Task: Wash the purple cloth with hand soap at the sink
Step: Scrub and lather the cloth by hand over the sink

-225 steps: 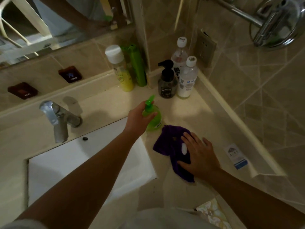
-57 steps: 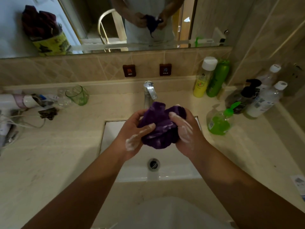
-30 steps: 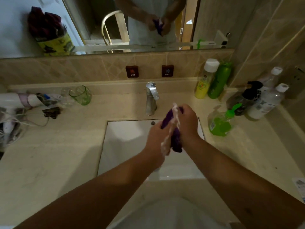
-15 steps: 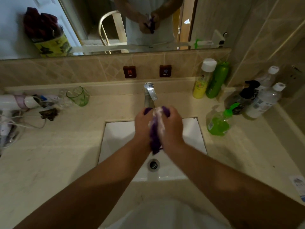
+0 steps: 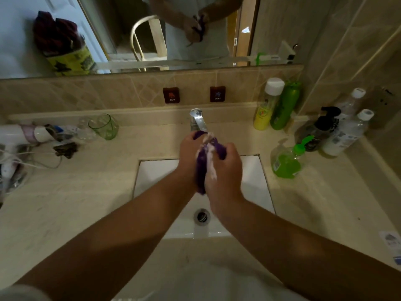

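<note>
The purple cloth (image 5: 201, 168) is bunched and squeezed between my two hands above the white sink (image 5: 256, 181). White soap foam streaks the cloth and my fingers. My left hand (image 5: 187, 155) presses it from the left, my right hand (image 5: 225, 172) from the right. Only a narrow strip of cloth shows between the palms. The chrome faucet (image 5: 198, 120) stands just behind my hands. The green hand soap pump bottle (image 5: 287, 161) sits on the counter to the right of the sink.
Yellow and green bottles (image 5: 275, 105) stand at the back right, a dark pump bottle (image 5: 319, 131) and clear bottles (image 5: 345, 135) in the right corner. A green glass (image 5: 104, 126), a hair dryer (image 5: 21, 135) and cords lie at the left. The drain (image 5: 202, 216) is below my hands.
My hands went from holding the cloth spread open to pressing it tightly together, rubbing it between the palms over the sink. Foam has spread over the cloth and fingers.
</note>
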